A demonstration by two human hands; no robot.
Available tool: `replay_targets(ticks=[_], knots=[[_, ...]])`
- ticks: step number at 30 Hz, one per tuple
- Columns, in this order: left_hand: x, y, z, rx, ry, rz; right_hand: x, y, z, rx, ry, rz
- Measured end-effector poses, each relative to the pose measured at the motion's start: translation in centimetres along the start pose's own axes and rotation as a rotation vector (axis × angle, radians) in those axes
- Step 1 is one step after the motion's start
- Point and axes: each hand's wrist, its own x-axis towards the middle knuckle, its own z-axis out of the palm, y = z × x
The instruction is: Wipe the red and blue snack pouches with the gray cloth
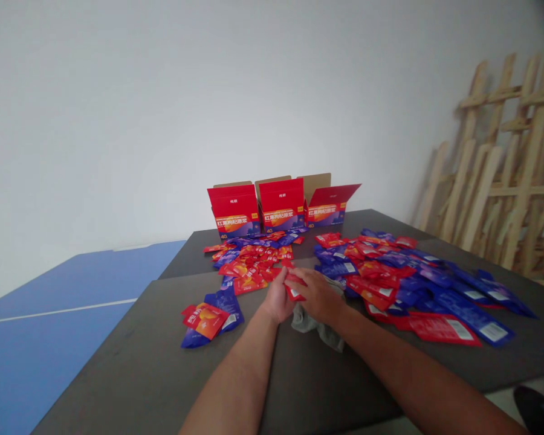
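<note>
Left hand: on my feed, the left hand (276, 299) sits at the middle of the table, fingers together and turned in toward the other hand.

Right hand: the right hand (315, 296) lies across from it, fingers closed and reaching over to meet the left.

Grip: both hands are pressed together on a red sachet (295, 292), pinching it between them. I cannot tell which fingers bear on it.

Held item: the red sachet sits between the palms, above a grey cloth (316, 326), with only its red end showing.

Cloth: the grey cloth lies crumpled just under the right hand, on a dark grey table (136, 368).

Near pile: a small stack of one blue sachet (224, 314) and one orange-and-red sachet (205, 320) lies left of my hands, well clear of them.

Loose sachets: a scattered heap of red and blue sachets (390, 281) spreads to the right, and a second heap (254, 260) sits ahead of the hands.

Cartons: three open red cartons (281, 205) with Chinese lettering stand in a row at the far edge of the table.

Surroundings: a blue table-tennis table (40, 356) sits left of the table, wooden fence panels (503, 163) lean on the right, and a white wall (118, 121) rises behind.
</note>
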Motion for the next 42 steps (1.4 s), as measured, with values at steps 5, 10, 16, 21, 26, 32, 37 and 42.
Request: replay_targets(ticks=[5, 10, 16, 21, 26, 32, 37, 42], knots=[[0.2, -0.5, 0.2, 0.102, -0.123, 0.068, 0.1, 1.7, -0.6, 0.027, 0.054, 0.041], [0.4, -0.4, -0.2, 0.220, -0.063, 0.025, 0.4, 7.1, -6.1, 0.003, -0.023, 0.242], [0.5, -0.7, -0.2, 0.265, -0.058, 0.026, -1.8, 13.3, -13.4, 0.075, -0.392, 0.202], [0.6, -0.8, -0.3, 0.287, -0.086, 0.030, -5.8, 16.7, -14.4, -0.012, -0.486, 0.227], [0.7, -0.9, -0.6, 0.310, -0.090, 0.039, -8.3, 18.2, -13.3, -0.209, -0.509, 0.241], [1.0, -1.7, -1.1, 0.354, -0.091, 0.062, -6.3, 16.7, -12.8, -0.177, -0.487, 0.272], [1.0, -2.3, -1.3, 0.465, -0.096, 0.092, -0.4, 14.3, -9.9, -0.058, -0.455, 0.234], [0.8, -2.7, -1.3, 0.571, -0.095, 0.115, 6.3, 14.8, -2.7, -0.071, -0.522, 0.482]])
